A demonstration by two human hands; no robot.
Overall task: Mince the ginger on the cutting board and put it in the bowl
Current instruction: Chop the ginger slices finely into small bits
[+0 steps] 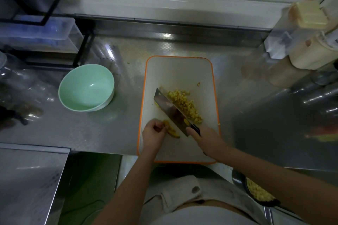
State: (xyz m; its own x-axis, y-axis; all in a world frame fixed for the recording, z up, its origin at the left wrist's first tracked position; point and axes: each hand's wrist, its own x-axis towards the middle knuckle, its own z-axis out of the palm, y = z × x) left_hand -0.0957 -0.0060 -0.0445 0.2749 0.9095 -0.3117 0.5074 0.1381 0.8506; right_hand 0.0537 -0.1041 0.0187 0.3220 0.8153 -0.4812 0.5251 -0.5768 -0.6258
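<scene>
A white cutting board [175, 71] with an orange rim lies on the steel counter. A pile of diced ginger [184, 105] sits on its middle right. My right hand [204, 139] grips the dark handle of a cleaver [170, 108], whose blade slants across the board beside the pile. My left hand [153, 135] pinches a few uncut ginger strips [171, 129] at the board's near left, just left of the blade. A pale green bowl [86, 89] stands on the counter to the left of the board, with nothing visible inside.
A black wire rack with clear bins [36, 33] stands at the back left. Cream-coloured jars [309, 42] stand at the back right. Steel containers [318, 95] are at the right. A dark dish of yellow bits [259, 193] sits low right, below the counter edge.
</scene>
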